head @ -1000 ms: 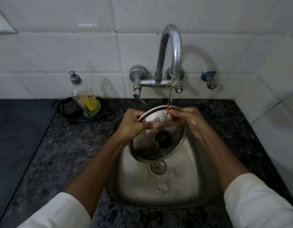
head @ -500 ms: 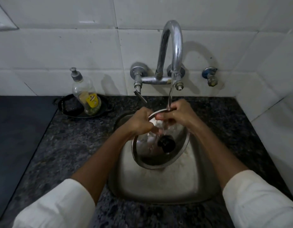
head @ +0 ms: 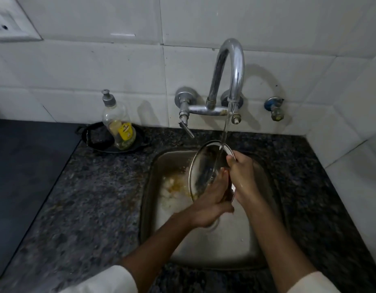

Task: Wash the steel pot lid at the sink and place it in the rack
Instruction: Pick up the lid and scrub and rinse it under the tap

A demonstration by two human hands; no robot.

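Note:
The steel pot lid (head: 201,170) is tilted nearly on edge over the sink (head: 161,161), its inner face turned left under the running water. My right hand (head: 244,176) grips its right rim from behind. My left hand (head: 212,197) lies against the lid's lower inner face, fingers spread on the metal. The knob is hidden behind the lid. A thin stream falls from the curved tap (head: 231,66) onto the lid's top edge. No rack is in view.
Foam and yellowish residue (head: 174,187) lie in the left of the basin. A soap bottle (head: 118,121) stands in a black dish (head: 98,138) on the granite counter (head: 87,197) at the back left. White tiled walls close the back and right.
The lid has turned from lying knob-up to standing nearly on edge, inner face left. My left hand dropped to its lower face; my right moved to the right rim. The view shifted left.

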